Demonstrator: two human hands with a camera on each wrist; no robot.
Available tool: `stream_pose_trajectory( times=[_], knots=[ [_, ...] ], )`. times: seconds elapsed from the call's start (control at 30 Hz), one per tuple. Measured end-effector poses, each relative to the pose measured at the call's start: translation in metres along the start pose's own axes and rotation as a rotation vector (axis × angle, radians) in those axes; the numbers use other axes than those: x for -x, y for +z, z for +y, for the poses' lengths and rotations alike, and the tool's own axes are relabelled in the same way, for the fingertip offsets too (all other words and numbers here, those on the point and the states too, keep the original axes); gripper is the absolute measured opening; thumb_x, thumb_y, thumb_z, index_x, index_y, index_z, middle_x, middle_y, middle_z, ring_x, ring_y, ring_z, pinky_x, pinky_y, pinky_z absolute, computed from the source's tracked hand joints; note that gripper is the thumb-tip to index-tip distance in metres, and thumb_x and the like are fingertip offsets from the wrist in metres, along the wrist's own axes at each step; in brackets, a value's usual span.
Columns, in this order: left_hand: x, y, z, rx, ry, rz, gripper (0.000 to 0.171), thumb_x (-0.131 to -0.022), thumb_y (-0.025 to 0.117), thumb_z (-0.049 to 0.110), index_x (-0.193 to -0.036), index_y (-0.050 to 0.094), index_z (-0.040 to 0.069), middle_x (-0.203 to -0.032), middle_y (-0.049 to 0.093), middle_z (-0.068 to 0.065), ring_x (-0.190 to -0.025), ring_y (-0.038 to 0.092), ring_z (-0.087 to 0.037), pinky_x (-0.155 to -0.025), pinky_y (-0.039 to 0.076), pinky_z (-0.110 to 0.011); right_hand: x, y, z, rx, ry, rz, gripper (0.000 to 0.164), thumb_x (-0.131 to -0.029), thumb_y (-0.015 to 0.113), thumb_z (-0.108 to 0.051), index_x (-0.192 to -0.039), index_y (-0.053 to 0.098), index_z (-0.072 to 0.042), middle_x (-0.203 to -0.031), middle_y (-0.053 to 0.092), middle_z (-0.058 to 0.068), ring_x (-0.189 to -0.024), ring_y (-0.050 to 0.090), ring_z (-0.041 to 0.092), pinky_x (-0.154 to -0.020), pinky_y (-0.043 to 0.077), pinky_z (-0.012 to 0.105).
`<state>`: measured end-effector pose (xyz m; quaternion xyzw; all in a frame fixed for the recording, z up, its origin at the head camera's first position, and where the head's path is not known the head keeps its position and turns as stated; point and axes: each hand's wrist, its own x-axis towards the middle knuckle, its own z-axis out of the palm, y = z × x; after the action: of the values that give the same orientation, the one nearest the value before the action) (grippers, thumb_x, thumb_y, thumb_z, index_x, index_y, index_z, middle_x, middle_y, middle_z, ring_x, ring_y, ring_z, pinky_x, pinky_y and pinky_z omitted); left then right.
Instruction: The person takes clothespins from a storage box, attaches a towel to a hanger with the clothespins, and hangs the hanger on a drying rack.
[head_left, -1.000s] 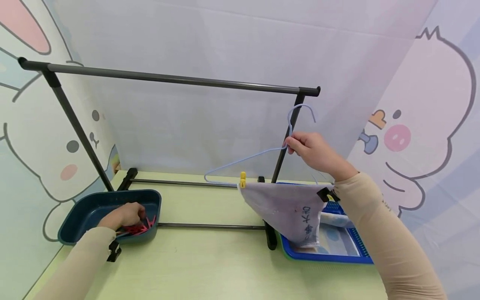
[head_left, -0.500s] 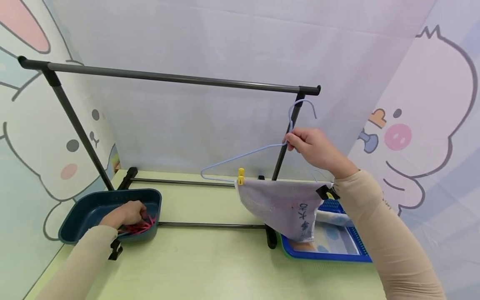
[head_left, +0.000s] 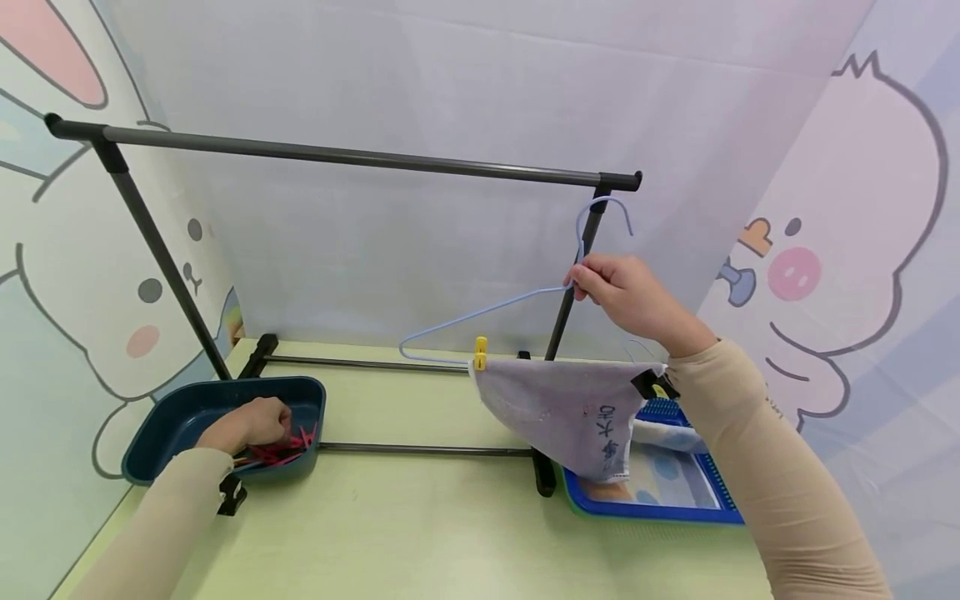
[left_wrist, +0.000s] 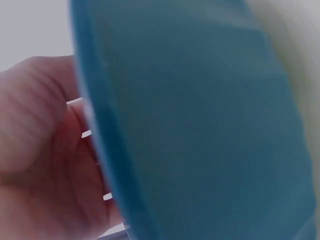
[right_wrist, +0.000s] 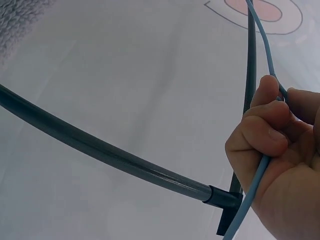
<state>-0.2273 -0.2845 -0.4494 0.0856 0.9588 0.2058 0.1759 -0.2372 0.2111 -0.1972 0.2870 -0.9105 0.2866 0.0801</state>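
Note:
My right hand (head_left: 622, 296) grips a light blue wire hanger (head_left: 487, 316) just below its hook; in the right wrist view the fingers curl round the hanger's wire (right_wrist: 254, 187). A greyish-purple cloth (head_left: 558, 408) with dark lettering hangs from the hanger's bottom bar. One yellow clothespin (head_left: 480, 354) pins its left corner. My left hand (head_left: 255, 421) reaches down into a dark teal basin (head_left: 161, 450), beside several red clothespins (head_left: 281, 454). The basin wall (left_wrist: 200, 125) hides its fingertips in the left wrist view, so I cannot tell whether they hold one.
A dark metal rack stands behind, its top rail (head_left: 360, 158) spanning from left to right. At the right, a blue basket (head_left: 660, 510) holds folded patterned cloth (head_left: 671, 475), partly behind the hanging cloth. The pale green tabletop (head_left: 405, 533) runs along the front.
My right hand has raised the hanger and cloth slightly, shifting them a little left, and then kept them nearly still. The left hand has stayed in the basin with little movement.

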Motion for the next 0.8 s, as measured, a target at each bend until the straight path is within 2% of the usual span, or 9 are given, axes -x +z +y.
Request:
stream_pose_trajectory(
  times=[0.4, 0.53, 0.67, 0.8],
  knots=[
    [0.003, -0.005, -0.005, 0.042, -0.013, 0.018, 0.011, -0.081, 0.051, 0.0, -0.075, 0.046, 0.008, -0.068, 0.044, -0.003, -0.062, 0.042, -0.018, -0.057, 0.032, -0.032, -0.002, -0.002, -0.008, 0.01, -0.014, 0.009, 0.032, -0.102, 0.044, -0.027, -0.098, 0.068, -0.006, -0.081, 0.06, 0.005, -0.06, 0.038, 0.021, -0.056, 0.032, 0.031],
    [0.003, -0.005, -0.006, 0.048, -0.005, 0.018, 0.009, -0.082, 0.048, 0.0, -0.078, 0.044, 0.007, -0.07, 0.043, -0.004, -0.062, 0.041, -0.019, -0.058, 0.032, -0.032, -0.003, 0.0, -0.01, -0.005, -0.004, -0.001, 0.032, -0.101, 0.045, -0.028, -0.099, 0.068, -0.006, -0.08, 0.06, 0.005, -0.059, 0.037, 0.021, -0.054, 0.032, 0.03],
    [0.005, -0.004, -0.007, 0.048, 0.027, 0.058, 0.01, -0.081, 0.047, -0.002, -0.079, 0.043, 0.007, -0.069, 0.04, -0.004, -0.061, 0.039, -0.019, -0.057, 0.031, -0.032, -0.005, 0.003, -0.012, -0.022, -0.008, -0.006, 0.03, -0.101, 0.045, -0.027, -0.096, 0.067, -0.007, -0.078, 0.058, 0.005, -0.055, 0.034, 0.02, -0.05, 0.03, 0.029],
    [0.007, -0.006, -0.006, 0.043, 0.048, 0.129, 0.011, -0.078, 0.049, -0.005, -0.08, 0.046, 0.006, -0.071, 0.041, -0.004, -0.061, 0.039, -0.019, -0.056, 0.031, -0.032, -0.008, 0.006, -0.013, -0.033, -0.013, -0.003, 0.031, -0.101, 0.045, -0.028, -0.096, 0.067, -0.007, -0.08, 0.059, 0.007, -0.058, 0.036, 0.022, -0.051, 0.031, 0.029]
  ],
)
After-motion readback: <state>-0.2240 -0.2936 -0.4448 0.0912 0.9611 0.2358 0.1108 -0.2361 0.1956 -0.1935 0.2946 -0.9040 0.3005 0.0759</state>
